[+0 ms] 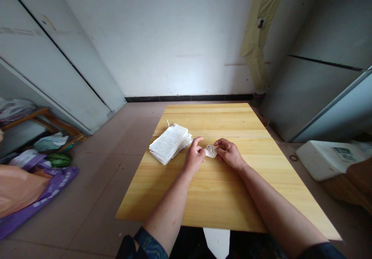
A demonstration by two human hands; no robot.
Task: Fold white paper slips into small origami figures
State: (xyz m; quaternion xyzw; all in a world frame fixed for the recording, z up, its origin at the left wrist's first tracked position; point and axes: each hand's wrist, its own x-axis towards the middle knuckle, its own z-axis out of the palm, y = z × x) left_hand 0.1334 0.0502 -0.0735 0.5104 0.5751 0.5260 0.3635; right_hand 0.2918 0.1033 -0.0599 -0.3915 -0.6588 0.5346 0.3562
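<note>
Pinching, left hand (194,156) and right hand (229,153) hold folded paper (210,151) between fingertips, long axis across, above table (215,197) at centre; paper stack (170,143) lies just left, nearer left hand.

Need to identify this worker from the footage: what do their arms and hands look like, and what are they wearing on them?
Both forearms are bare, and the left hand and right hand wear no gloves. The left sleeve is dark blue with a teal pattern; the right sleeve looks dark.
</note>
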